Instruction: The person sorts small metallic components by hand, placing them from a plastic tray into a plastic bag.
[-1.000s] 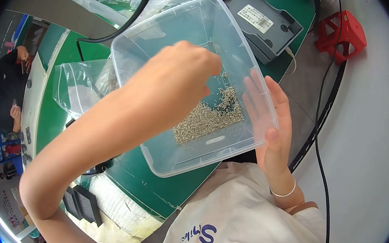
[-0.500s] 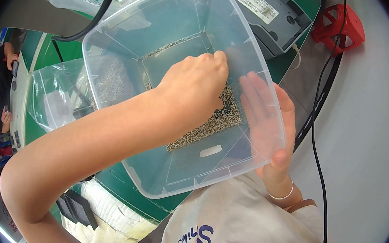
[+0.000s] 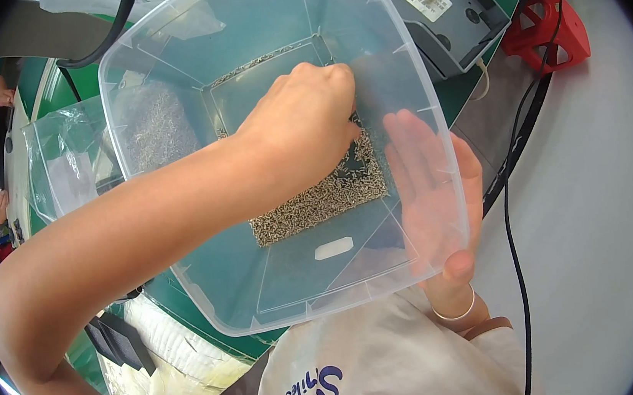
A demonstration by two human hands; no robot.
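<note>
Inside clear bin (image 3: 165,82) | left hand (image 3: 302,129) pinching small screws (image 3: 317,201) | right hand (image 3: 431,185) spread under wall

Both forearms bare, no sleeves reaching the elbow. Left hand (image 3: 302,133) without rings or glove. Right hand (image 3: 431,185) bare too; 1 thin pale bangle (image 3: 452,313) circles its wrist. Torso in a white cotton short-sleeved shirt (image 3: 384,364) with dark blue printed lettering on the chest.
</note>
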